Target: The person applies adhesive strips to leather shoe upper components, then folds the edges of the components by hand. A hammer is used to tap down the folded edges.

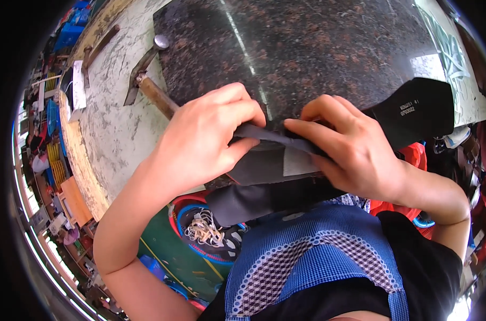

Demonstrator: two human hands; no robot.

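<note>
Both of my hands work on a black, leather-like sheet piece (422, 109) at the near edge of the dark granite slab (318, 48). My left hand (203, 136) pinches its raised, folded edge (275, 137) between thumb and fingers. My right hand (355, 147) grips the same edge a short way to the right, fingers bent over it and thumb underneath. A light grey patch (297, 162) shows on the material below the fold. One black flap (243, 202) hangs toward my apron. The right end lies out past my right hand, with pale print on it.
A hammer (156, 96) with a wooden handle lies left of the slab, partly behind my left hand. Another wooden-handled tool (103, 47) lies farther left on the worn white bench (114, 128). Below, a round basket (180, 214) holds tangled pale cords (204, 227).
</note>
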